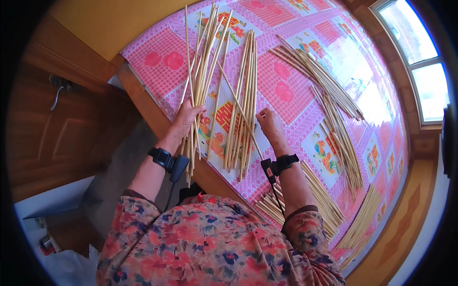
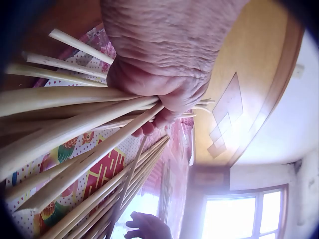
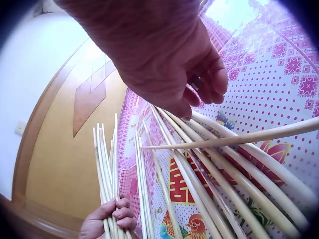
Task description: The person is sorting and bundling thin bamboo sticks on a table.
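Gripping stick bundle (image 1: 205,62) in curled fingers of left hand (image 1: 187,120), jutting past them toward 12 and 6 o'clock in head view. Holding right hand (image 1: 271,125) empty with loosely bent fingers, near loose sticks (image 1: 248,90) at its 9 o'clock on patterned tablecloth (image 1: 285,97).

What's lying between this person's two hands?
In the head view, a loose group of sticks lies on the tablecloth between the left hand and right hand.

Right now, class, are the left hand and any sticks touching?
Touching. The head view shows the left hand gripping a bundle of sticks, wrapped around it.
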Action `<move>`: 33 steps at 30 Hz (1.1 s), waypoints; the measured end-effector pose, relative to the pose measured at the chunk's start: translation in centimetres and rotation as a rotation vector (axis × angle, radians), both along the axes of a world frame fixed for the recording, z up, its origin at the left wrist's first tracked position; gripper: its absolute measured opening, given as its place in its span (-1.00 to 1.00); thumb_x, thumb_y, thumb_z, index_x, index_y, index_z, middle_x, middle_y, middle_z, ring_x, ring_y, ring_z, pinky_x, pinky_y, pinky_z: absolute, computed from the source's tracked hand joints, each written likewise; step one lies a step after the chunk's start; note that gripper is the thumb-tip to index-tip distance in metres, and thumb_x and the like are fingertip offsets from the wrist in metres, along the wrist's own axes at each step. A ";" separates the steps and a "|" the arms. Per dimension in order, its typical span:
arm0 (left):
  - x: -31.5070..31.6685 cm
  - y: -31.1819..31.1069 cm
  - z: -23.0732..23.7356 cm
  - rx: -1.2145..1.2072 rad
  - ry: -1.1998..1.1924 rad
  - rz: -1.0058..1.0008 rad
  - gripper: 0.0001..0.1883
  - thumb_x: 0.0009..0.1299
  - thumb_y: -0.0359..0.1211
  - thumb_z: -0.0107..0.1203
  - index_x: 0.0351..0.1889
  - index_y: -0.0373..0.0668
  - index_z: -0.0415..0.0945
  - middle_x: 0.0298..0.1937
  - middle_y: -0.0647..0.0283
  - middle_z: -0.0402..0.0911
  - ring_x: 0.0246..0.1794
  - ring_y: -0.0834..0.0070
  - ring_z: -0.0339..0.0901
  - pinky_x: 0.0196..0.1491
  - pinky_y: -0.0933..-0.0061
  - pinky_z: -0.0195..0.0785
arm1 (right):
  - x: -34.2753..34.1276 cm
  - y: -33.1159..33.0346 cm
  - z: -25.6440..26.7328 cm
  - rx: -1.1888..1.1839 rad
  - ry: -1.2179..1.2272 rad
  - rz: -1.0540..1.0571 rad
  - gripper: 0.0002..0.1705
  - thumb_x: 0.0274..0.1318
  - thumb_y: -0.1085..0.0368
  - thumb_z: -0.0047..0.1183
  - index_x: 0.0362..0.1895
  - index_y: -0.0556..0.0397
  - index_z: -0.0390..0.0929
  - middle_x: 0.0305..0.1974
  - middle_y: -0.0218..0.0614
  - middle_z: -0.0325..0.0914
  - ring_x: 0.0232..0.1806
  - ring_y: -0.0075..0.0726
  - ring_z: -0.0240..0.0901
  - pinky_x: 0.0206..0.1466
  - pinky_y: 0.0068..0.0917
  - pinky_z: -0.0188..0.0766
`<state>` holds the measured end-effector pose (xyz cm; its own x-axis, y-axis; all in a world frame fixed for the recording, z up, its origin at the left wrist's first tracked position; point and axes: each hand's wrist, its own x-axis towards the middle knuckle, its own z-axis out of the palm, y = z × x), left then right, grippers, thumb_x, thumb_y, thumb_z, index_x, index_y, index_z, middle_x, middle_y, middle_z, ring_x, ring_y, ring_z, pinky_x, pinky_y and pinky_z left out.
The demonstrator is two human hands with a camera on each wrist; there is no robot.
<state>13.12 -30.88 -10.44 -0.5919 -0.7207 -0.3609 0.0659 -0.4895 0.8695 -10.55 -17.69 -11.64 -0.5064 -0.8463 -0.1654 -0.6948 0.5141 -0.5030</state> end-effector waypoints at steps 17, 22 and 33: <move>-0.5 0.0 0.3 0.016 -0.050 -0.033 -0.83 0.19 -0.44 0.04 -0.30 -0.20 0.29 -0.54 0.35 0.36 -0.64 0.66 0.36 -0.60 0.67 0.34 | -1.6 3.8 -2.2 0.130 -0.335 -0.122 -0.71 -0.17 0.21 0.10 -0.35 0.16 0.48 -0.56 -0.06 0.49 -0.50 -0.11 0.48 -0.41 -0.28 0.38; -0.5 0.5 0.1 0.036 -0.043 -0.032 -0.85 0.21 -0.43 0.04 -0.31 -0.22 0.32 -0.52 0.34 0.38 -0.62 0.68 0.37 -0.60 0.69 0.32 | -0.5 4.1 -1.6 0.012 -0.338 -0.169 -0.66 -0.09 0.23 0.04 -0.19 0.10 0.40 -0.44 -0.08 0.50 -0.48 -0.05 0.47 -0.40 -0.23 0.38; -1.2 1.6 0.4 0.077 -0.053 -0.060 -0.86 0.21 -0.47 0.00 -0.32 -0.20 0.28 -0.57 0.36 0.34 -0.65 0.66 0.35 -0.65 0.65 0.31 | 5.7 3.9 -1.0 0.133 0.008 0.048 -0.75 -0.07 0.23 -0.13 -0.46 0.17 0.47 -0.37 0.00 0.45 -0.31 0.10 0.41 -0.21 -0.11 0.32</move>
